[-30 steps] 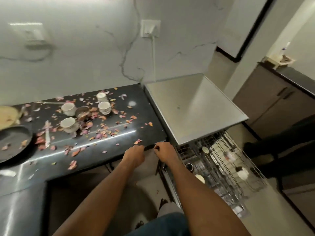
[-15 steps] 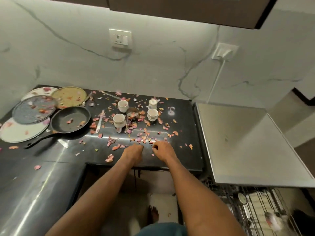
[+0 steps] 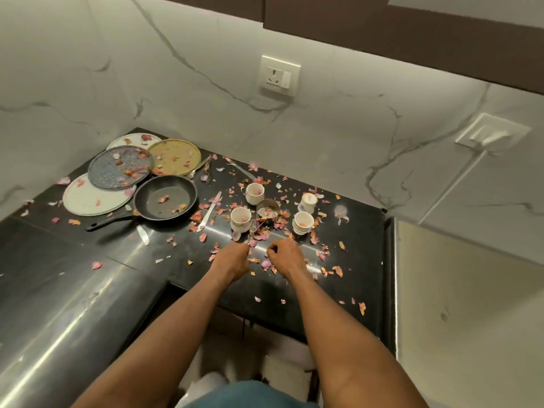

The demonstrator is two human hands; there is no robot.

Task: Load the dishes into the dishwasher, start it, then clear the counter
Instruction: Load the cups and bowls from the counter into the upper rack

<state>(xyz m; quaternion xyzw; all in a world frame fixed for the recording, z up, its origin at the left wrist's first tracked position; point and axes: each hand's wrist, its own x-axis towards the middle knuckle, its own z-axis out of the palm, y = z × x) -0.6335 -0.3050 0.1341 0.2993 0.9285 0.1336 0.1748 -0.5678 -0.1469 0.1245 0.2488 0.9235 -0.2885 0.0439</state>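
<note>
A person turns back from the dishwasher to the black bench (image 3: 73,278), where a second ago the open rack filled the right of the view; now it is out of sight and the dirty dishes are centre frame. Both hands have moved forward from the bench edge into the scattered petals (image 3: 266,228). The left hand (image 3: 232,259) and right hand (image 3: 287,257) hover just short of the cups (image 3: 240,218), fingers curled narrow; whether they pinch anything cannot be told from this angle. Plates (image 3: 120,167), a frying pan (image 3: 164,198), knives (image 3: 209,210) and a small steel cup (image 3: 267,208) wait unloaded, so loading looks set to resume with the nearest cup
</note>
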